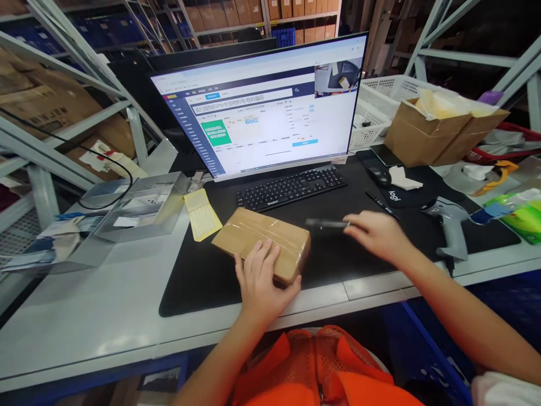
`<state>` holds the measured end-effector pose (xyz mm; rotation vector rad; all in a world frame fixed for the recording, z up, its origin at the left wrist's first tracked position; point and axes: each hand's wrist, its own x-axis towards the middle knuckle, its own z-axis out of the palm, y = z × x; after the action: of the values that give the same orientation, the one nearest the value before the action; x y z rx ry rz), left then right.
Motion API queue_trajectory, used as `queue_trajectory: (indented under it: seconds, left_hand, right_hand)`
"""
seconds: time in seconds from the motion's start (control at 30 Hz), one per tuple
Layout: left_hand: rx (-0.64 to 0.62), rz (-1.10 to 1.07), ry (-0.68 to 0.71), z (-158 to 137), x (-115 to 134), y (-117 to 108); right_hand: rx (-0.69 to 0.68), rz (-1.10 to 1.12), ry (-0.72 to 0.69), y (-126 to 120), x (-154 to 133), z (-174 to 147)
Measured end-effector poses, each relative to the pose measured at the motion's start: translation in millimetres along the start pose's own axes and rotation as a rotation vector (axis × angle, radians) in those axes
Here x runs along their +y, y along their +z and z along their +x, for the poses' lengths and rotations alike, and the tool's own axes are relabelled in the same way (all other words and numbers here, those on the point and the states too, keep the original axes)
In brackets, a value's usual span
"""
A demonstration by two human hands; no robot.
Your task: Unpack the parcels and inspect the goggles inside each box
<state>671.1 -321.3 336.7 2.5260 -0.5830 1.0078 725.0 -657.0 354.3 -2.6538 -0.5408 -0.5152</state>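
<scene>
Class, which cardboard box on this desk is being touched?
The taped box before the keyboard: the left hand rests on it; no hand touches the cardboard right of the monitor.

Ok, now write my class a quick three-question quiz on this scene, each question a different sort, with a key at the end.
1. True or false: the left hand rests on the taped cardboard box.

2. Choose one. Where is the grey scanner, as the wearer sees it?
A) on top of the box
B) to the left of the box
C) to the right of the box

3. Fill in the blank: the dark, slim object, blurred in this picture, is held in the ____ hand.

Key:
1. True
2. C
3. Right; the fingers of the right hand grip one end of it.
</scene>
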Motion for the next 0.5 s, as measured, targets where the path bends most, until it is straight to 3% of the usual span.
queue_trajectory:
  seconds: [0.1, 0.17, 0.37, 0.5]
  left_hand:
    - [-0.029, 0.005, -0.007, 1, 0, -4]
    - [-0.052, 0.012, -0.008, 3, 2, -7]
    - [-0.065, 0.001, -0.067, 15, 11, -8]
    - [0.039, -0.048, -0.006, 16, 11, 0]
  right_hand:
    - [0.149, -0.098, 0.359, -8, 38, 5]
    - [0.139, -0.030, 0.384, -10, 37, -4]
    - [-0.059, 0.138, -0.102, -9, -53, -41]
    - [-0.059, 0.121, -0.189, -8, -72, -37]
